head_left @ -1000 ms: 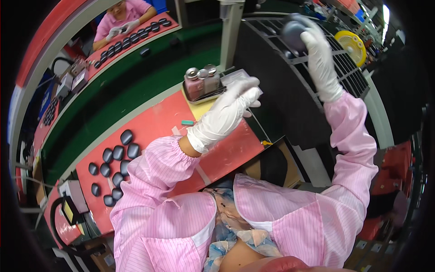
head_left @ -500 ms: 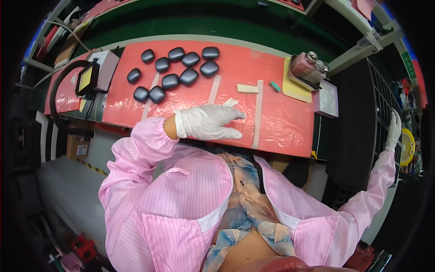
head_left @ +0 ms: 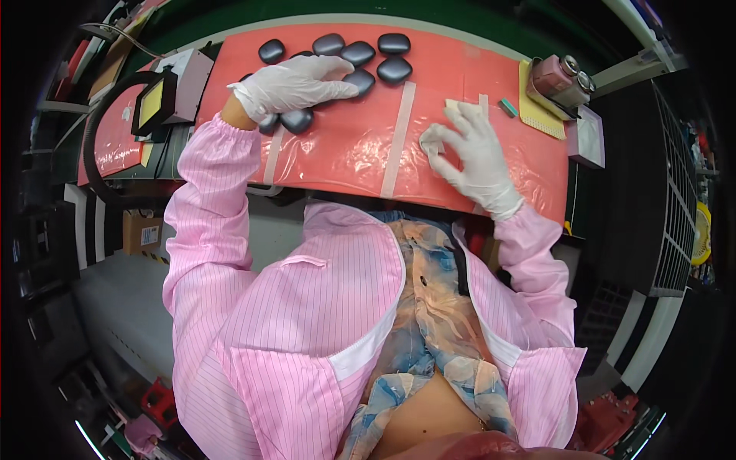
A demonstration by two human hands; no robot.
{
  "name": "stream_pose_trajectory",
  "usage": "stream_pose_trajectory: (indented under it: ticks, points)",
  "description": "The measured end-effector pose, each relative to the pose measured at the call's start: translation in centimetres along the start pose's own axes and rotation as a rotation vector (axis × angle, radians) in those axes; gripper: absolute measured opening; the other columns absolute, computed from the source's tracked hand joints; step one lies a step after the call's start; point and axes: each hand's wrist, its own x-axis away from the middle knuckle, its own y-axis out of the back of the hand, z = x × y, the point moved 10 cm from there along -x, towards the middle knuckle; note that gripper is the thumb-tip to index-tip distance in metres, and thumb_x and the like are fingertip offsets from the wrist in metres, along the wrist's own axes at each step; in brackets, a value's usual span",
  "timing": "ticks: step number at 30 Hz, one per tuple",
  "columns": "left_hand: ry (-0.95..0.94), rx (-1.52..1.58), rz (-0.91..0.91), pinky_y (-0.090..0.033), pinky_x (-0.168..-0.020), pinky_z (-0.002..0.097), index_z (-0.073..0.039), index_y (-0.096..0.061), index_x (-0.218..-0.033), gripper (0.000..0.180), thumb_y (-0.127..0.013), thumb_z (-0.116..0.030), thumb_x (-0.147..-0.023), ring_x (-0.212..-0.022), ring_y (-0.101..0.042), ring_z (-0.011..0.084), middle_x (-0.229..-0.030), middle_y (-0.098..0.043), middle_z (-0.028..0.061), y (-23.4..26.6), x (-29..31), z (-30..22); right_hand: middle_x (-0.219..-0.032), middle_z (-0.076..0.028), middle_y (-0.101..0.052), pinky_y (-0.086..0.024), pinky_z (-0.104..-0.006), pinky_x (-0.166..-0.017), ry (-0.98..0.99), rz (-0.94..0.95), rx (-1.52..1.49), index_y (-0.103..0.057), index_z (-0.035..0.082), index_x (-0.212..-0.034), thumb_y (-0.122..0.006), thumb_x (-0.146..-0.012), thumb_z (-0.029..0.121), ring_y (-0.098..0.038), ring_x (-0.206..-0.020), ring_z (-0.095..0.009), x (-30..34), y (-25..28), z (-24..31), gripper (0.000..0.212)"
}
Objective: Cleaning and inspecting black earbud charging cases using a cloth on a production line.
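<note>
Several glossy dark-grey rounded pieces, like smooth pebbles, lie at the left of a red-covered mat [head_left: 360, 153]. My left hand [head_left: 295, 84], in a white glove, reaches over them with fingers apart. Its fingertips are at the edge of one dark rounded piece [head_left: 359, 81], and it hides others beneath. My right hand [head_left: 481, 165], gloved too, is over the right half of the mat. A small crumpled white cloth [head_left: 432, 140] is pinched between its thumb and forefinger. Just behind its other fingertips shows part of a cream-coloured strip [head_left: 454, 104].
At the back right, metal-topped pump bottles [head_left: 563, 75] stand by a yellow pad [head_left: 543, 115] and a small green block [head_left: 508, 107]. A pale open box [head_left: 589, 138] is beside them. On the left stands a black-framed lamp-like device [head_left: 153, 103] with a curved black tube.
My left hand has moved up and left from the mat's front edge to the dark pieces. My right hand has come in from the far right and taken hold of the white cloth.
</note>
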Motion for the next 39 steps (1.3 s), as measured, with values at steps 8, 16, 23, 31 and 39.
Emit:
stream_pose_trajectory:
  ticks: [8,16,23,31,39]
  points:
    - [-0.162,-0.114,-0.193,-0.042,-0.100,0.0331,-0.002,-0.054,-0.127,0.057,-0.056,-0.046,-0.091,-0.117,-0.055,0.0279,-0.125,-0.059,0.0153,6.3,-17.5,-1.5,-0.090,-0.002,-0.058,-0.044,-0.0304,-0.081,-0.637,0.143,-1.662,-0.058,0.003,-0.103,-0.054,-0.095,0.015,-0.054,-0.088,-0.014,1.4,-10.7,4.3,0.015]
    - [-0.319,-0.187,-0.136,-0.041,-0.101,0.0342,-0.003,-0.056,-0.125,0.047,-0.055,-0.035,-0.091,-0.116,-0.055,0.0296,-0.125,-0.060,0.0143,5.5,-28.3,-8.9,-0.096,-0.001,-0.053,-0.046,-0.0273,-0.084,-0.457,0.151,-1.710,-0.052,0.003,-0.108,-0.047,-0.100,0.019,-0.055,-0.086,-0.012,2.4,-14.0,4.1,0.019]
    - [-0.172,-0.400,-0.457,-0.045,-0.096,0.0389,-0.003,-0.059,-0.119,0.047,-0.057,-0.034,-0.085,-0.113,-0.058,0.0320,-0.122,-0.061,0.0171,11.0,-38.0,-3.9,-0.090,-0.004,-0.051,-0.037,-0.0223,-0.082,-0.932,-0.274,-1.684,-0.052,-0.001,-0.101,-0.048,-0.093,0.002,-0.045,-0.086,-0.009,8.0,-11.7,-5.7,0.010]
    - [-0.018,-0.687,-0.893,-0.037,-0.102,0.0510,-0.018,-0.024,-0.147,0.077,-0.062,-0.041,-0.084,-0.133,-0.034,0.0352,-0.145,-0.035,0.0141,12.8,-48.6,-0.8,-0.093,-0.002,-0.058,-0.047,-0.0236,-0.077,-1.248,-0.192,-1.732,-0.055,0.002,-0.104,-0.051,-0.098,0.013,-0.054,-0.083,-0.008,10.6,-14.0,-6.1,0.013]
    - [0.072,-0.402,-0.845,-0.051,-0.084,0.0439,-0.010,-0.061,-0.108,0.037,-0.066,-0.033,-0.079,-0.103,-0.063,0.0317,-0.108,-0.063,0.0138,13.1,-53.5,-0.5,-0.083,0.000,-0.059,-0.046,-0.0207,-0.068,-1.471,-0.449,-1.742,-0.060,0.003,-0.091,-0.054,-0.094,0.005,-0.053,-0.075,-0.006,11.2,-14.8,-6.3,0.007]
